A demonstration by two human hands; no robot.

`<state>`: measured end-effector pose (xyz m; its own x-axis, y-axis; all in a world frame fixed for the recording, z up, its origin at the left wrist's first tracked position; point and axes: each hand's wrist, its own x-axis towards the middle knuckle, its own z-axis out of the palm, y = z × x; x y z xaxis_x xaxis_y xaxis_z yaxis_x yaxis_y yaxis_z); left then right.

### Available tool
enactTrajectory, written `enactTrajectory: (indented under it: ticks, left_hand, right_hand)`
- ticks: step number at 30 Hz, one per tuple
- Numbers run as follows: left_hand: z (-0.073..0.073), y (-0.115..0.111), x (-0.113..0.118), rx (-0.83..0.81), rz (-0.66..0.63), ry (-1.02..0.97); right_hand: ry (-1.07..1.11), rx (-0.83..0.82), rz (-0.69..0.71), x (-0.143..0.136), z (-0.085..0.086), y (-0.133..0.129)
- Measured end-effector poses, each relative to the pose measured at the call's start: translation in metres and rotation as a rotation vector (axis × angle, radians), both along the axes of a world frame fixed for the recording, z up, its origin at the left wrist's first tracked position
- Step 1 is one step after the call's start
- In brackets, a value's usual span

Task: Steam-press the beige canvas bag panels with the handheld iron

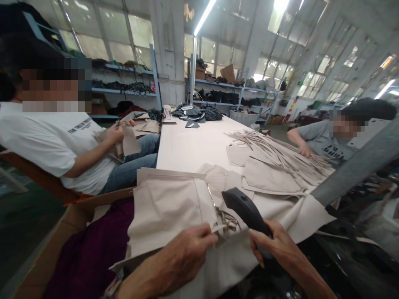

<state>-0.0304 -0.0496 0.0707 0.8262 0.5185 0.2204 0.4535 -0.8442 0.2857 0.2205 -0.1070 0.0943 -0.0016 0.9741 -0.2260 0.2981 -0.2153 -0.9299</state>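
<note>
My left hand point(190, 249) is closed in a pinch on a narrow beige strap end, beside a flat beige panel point(165, 203) with a metallic strip along its right edge. Small metal fittings point(230, 224) lie just right of my fingertips, partly covered. My right hand point(274, 241) has its fingers wrapped round a black, curved tool point(243, 201) with a blunt, wide head; its exact kind does not show. The tool's head rises above the beige pieces, and its lower part goes dark behind my hand.
A cardboard box point(40, 253) with purple cloth point(96, 249) stands at left. Beige strips point(271, 153) and panels point(271, 176) cover the right of the white table point(193, 145). A seated person point(84, 153) handles beige pieces; another person's hand point(305, 149) touches the strips. A grey post point(358, 160) slants at right.
</note>
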Motion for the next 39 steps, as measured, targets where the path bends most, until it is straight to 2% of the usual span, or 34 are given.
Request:
enactTrajectory:
  ticks: [2,4,5,7,9,12,18,22,25,28,30,32,34,36,39]
  left_hand:
    - [-0.002,0.028,0.000,0.026,0.204,-0.073]
    - [-0.016,0.053,0.003,0.058,0.437,-0.099]
    - [-0.027,0.062,0.005,0.056,0.502,-0.087]
    - [-0.052,0.072,0.009,0.046,0.549,-0.074]
    - [-0.072,0.073,0.012,0.033,0.577,-0.091]
    - [-0.084,0.068,0.014,0.014,0.607,-0.089]
    - [-0.079,0.063,0.014,0.000,0.599,-0.022]
    - [-0.085,0.062,0.015,0.051,0.576,-0.046]
    - [-0.090,0.061,0.015,0.068,0.566,-0.075]
    - [-0.087,0.061,0.012,0.116,0.580,-0.116]
    - [-0.078,0.067,0.006,0.249,0.617,-0.153]
    - [-0.064,0.081,-0.003,0.409,0.688,-0.179]
    - [-0.050,0.104,-0.014,0.499,0.773,-0.175]
    - [-0.037,0.131,-0.024,0.511,0.818,-0.133]
    - [-0.024,0.158,-0.033,0.368,0.743,0.004]
  right_hand:
    - [0.015,-0.001,0.017,-0.006,0.004,0.009]
    - [0.031,0.000,0.033,-0.014,0.009,0.021]
    - [0.036,-0.002,0.041,-0.018,0.012,0.027]
    - [0.032,-0.015,0.055,-0.029,0.015,0.039]
    - [0.013,-0.042,0.060,-0.040,0.015,0.051]
    - [0.014,-0.070,0.111,-0.055,0.006,0.067]
    - [-0.074,-0.039,0.172,-0.083,-0.008,0.104]
    - [-0.117,-0.013,0.163,-0.100,-0.002,0.137]
    - [-0.133,0.008,0.148,-0.100,0.004,0.147]
    - [-0.132,0.017,0.142,-0.088,0.009,0.133]
    - [-0.119,-0.001,0.130,-0.076,0.012,0.113]
    - [-0.098,-0.018,0.116,-0.065,0.015,0.091]
    - [-0.097,-0.018,0.100,-0.056,0.018,0.071]
    - [-0.109,-0.025,0.077,-0.050,0.021,0.055]
    - [-0.096,-0.048,0.028,-0.042,0.023,0.039]
